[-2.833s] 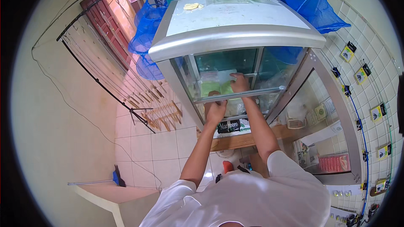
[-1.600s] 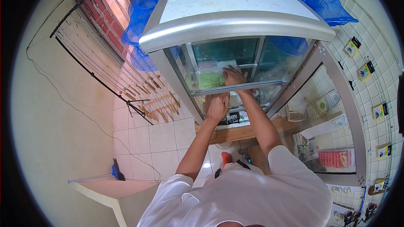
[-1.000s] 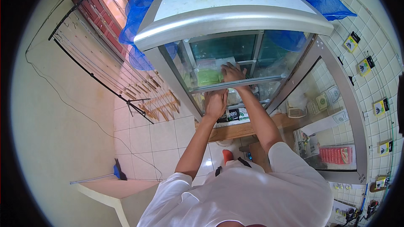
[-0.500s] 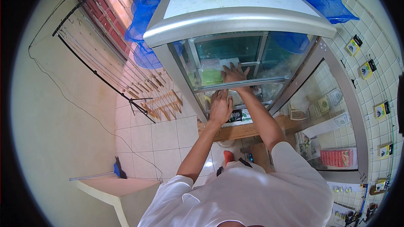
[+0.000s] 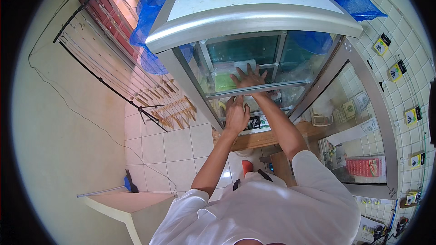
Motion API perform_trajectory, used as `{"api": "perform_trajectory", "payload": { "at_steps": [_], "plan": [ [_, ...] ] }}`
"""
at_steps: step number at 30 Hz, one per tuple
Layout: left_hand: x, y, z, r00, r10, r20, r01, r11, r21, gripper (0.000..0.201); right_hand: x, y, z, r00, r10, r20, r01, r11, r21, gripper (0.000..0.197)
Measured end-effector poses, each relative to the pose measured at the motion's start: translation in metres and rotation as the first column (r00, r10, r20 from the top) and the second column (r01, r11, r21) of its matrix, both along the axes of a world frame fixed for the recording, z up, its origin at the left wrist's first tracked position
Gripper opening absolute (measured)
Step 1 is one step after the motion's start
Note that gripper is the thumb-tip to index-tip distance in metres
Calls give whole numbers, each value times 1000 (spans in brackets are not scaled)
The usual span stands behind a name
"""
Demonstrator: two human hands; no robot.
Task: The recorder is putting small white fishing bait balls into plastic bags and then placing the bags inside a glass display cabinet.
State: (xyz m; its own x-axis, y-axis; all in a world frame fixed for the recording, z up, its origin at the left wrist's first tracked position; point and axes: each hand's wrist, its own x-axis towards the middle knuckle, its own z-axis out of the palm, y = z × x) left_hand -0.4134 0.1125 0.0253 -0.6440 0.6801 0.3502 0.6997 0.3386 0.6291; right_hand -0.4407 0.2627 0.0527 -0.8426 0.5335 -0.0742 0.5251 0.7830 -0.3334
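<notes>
**Both hands inside the open fridge**

Hands are spread across two levels of the fridge [image 5: 254, 16]. Right hand [image 5: 249, 77] lies flat with fingers splayed on a pale bag beside the green packet [image 5: 224, 81] on the upper shelf [image 5: 256, 88], holding nothing. Left hand [image 5: 237, 114] is lower, just under that shelf's front rail, fingers curled; whether it grips anything cannot be told. Compared with half a second ago, the left hand has crept up towards the rail, while the right hand has stayed put on the bag, so the sorting looks unfinished.
</notes>
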Motion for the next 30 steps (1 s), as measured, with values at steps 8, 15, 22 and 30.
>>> {"api": "perform_trajectory", "payload": {
  "at_steps": [8, 15, 22, 30],
  "plan": [
    [-2, -1, 2, 997, -30, -70, 31, 999, 8, 47, -2, 2, -3, 1000, -7, -3, 7, 1000, 7, 78],
    [-3, -15, -1, 998, -37, 46, 37, 999, 10, 63, -5, 2, -8, 993, -33, -110, 35, 999, 19, 76],
    [40, -25, 19, 991, -117, 71, 113, 992, 57, 68, 53, 57, -54, 923, 21, -384, 104, 947, 303, 56],
    [88, -115, 29, 982, -148, 117, 129, 980, 153, 60, 224, -121, 10, 622, -436, -650, 22, 840, -542, 40]
  ]
}}
